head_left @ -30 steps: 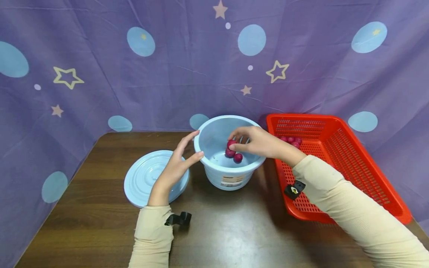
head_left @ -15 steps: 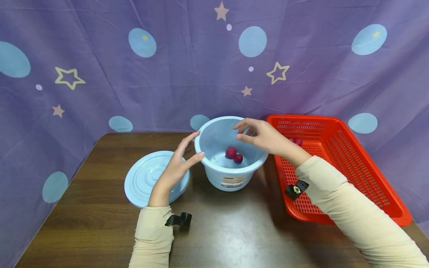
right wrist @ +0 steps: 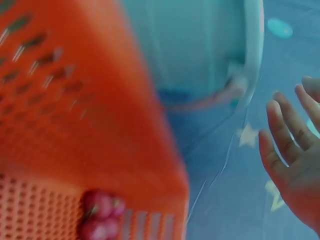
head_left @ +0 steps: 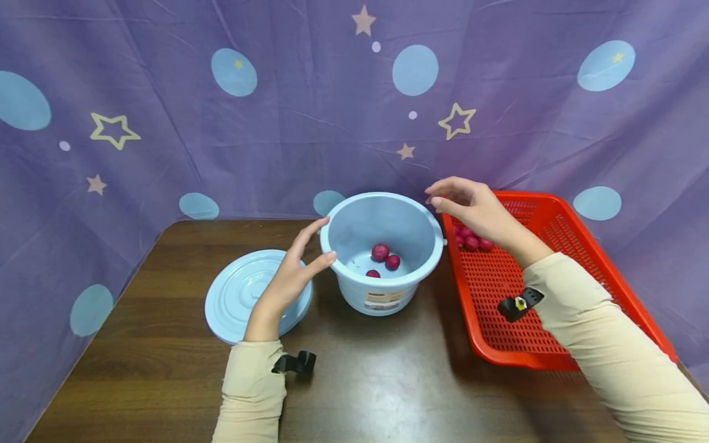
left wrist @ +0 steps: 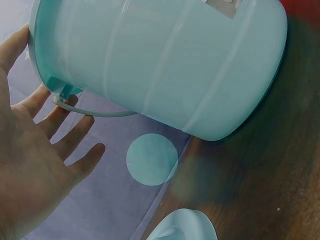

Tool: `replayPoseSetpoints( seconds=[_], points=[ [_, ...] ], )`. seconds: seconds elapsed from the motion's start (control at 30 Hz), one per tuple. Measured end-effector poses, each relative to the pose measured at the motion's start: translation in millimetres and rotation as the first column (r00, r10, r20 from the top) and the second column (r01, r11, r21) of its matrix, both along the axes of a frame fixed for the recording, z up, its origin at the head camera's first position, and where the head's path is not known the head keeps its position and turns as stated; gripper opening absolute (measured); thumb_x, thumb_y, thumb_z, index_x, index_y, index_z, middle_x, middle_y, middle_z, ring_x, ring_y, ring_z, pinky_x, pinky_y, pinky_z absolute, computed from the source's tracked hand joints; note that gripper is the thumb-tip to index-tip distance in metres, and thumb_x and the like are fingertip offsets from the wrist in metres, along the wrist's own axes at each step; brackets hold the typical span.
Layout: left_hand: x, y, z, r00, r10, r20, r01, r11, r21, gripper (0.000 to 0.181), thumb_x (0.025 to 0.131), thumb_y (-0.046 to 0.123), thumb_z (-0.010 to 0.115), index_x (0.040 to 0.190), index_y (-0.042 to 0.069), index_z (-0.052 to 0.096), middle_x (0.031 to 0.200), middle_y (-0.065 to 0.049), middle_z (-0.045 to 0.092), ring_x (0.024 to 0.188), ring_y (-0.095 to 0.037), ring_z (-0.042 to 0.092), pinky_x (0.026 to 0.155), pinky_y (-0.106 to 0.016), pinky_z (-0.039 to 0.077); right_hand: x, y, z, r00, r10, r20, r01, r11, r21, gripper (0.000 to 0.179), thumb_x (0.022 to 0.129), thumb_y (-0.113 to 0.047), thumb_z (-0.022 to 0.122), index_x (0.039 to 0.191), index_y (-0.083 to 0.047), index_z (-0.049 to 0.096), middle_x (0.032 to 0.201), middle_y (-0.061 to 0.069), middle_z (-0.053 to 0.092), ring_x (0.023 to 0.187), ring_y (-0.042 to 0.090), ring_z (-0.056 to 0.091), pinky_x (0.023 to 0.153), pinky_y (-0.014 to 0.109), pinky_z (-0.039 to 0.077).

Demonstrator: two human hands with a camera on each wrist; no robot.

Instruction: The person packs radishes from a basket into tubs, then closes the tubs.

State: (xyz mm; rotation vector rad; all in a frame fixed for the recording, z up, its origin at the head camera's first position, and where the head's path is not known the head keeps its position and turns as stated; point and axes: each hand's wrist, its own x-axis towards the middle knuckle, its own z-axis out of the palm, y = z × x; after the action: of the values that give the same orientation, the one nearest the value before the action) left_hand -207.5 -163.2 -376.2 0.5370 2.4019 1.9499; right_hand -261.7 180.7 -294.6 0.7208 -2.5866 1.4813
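The light-blue bucket (head_left: 382,289) stands upright in the middle of the table. On its floor lie three small round dark-red fruits (head_left: 380,252), their exact kind unclear. My left hand (head_left: 289,277) touches the bucket's left rim with thumb and forefinger spread; in the left wrist view its other fingers are loosely extended near the wire handle (left wrist: 100,115). Over the left rim of the red basket (head_left: 471,314), my right hand (head_left: 483,212) hovers with fingers loosely bent and holding nothing. Several more red fruits (head_left: 471,243) sit in the basket's far left corner, partly behind that hand.
A light-blue round lid (head_left: 235,295) lies on the wooden table (head_left: 365,375), left of the bucket and partly under the left forearm. Behind the table hangs a purple curtain (head_left: 321,111). The basket stands close to the bucket's right side.
My right hand, inside the bucket with its fingers at a red fruit one second ago, has let go, lifted and moved right over the basket's edge. The left hand stays at the rim.
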Motion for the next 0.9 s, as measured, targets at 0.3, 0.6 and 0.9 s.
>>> replayPoseSetpoints(
  seconds=[0.3, 0.6, 0.9],
  points=[
    [-0.4, -0.5, -0.8, 1.0, -0.003, 0.009, 0.003, 1.0, 0.008, 0.064, 0.095, 0.031, 0.065, 0.152, 0.032, 0.037, 0.154, 0.005, 0.032, 0.139, -0.024, 0.032, 0.111, -0.061, 0.023, -13.0, 40.0, -27.7, 0.99, -0.134, 0.053, 0.134, 0.991, 0.01, 0.032, 0.097, -0.02, 0.066, 0.121, 0.001, 0.065, 0.115, 0.013, 0.069, 0.093, 0.008, 0.067, 0.084, 0.017, 0.048],
    [0.6, 0.2, 0.0, 1.0, 0.005, 0.014, -0.005, 1.0, 0.006, 0.064, 0.094, 0.032, 0.066, 0.151, 0.033, 0.038, 0.155, 0.006, 0.031, 0.14, -0.021, 0.029, 0.112, -0.06, 0.022, -25.1, 75.6, -54.7, 0.982, -0.168, 0.09, 0.156, 0.98, 0.127, 0.036, 0.098, -0.022, 0.063, 0.126, 0.001, 0.064, 0.123, 0.02, 0.064, 0.097, 0.008, 0.062, 0.083, 0.017, 0.046],
    [0.9, 0.1, -0.1, 1.0, 0.003, 0.005, -0.003, 1.0, 0.004, 0.064, 0.095, 0.03, 0.065, 0.152, 0.031, 0.037, 0.155, 0.004, 0.03, 0.139, -0.025, 0.03, 0.111, -0.06, 0.022, -30.8, 102.3, -73.9, 0.95, -0.252, 0.182, 0.203, 0.946, 0.252, 0.039, 0.101, -0.025, 0.058, 0.128, 0.003, 0.061, 0.117, 0.023, 0.066, 0.09, 0.019, 0.065, 0.083, 0.032, 0.046]
  ],
)
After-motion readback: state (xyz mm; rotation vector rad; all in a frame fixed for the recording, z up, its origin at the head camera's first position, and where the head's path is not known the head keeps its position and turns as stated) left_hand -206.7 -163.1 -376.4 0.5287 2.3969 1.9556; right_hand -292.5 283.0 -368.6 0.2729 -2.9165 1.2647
